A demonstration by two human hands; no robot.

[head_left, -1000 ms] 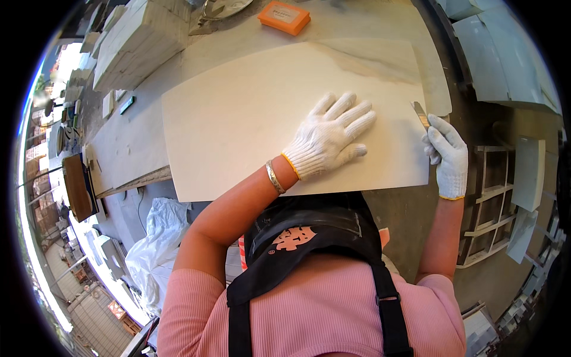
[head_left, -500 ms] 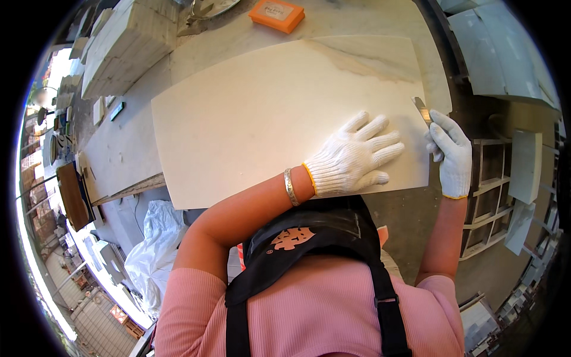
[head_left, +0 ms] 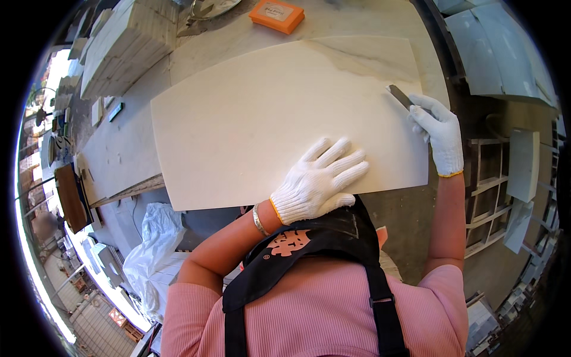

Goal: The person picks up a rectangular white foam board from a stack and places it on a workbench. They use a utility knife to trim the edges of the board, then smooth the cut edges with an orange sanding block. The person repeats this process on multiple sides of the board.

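A large pale stone slab (head_left: 256,119) with a grey-brown veined patch near its far right corner lies before me on the worktable. My left hand (head_left: 319,181), in a white knitted glove with a yellow hem, rests palm down over the slab's near edge, fingers spread. My right hand (head_left: 439,128), gloved the same way, is at the slab's right edge. Its fingers close round a putty knife (head_left: 399,96), whose blade points up and left over the slab. A bit of whitish matter shows at the blade's tip.
An orange box (head_left: 277,15) sits on the worktable (head_left: 357,18) beyond the slab, near a metal dish (head_left: 217,7). Stacked stone tiles (head_left: 128,50) rise at the far left. A small green item (head_left: 116,112) lies nearby. White plastic sheeting (head_left: 151,253) hangs lower left; racks (head_left: 491,196) stand right.
My left hand has slid left and nearer me along the slab. My right hand has moved up and left, bringing the putty knife's blade farther in over the slab.
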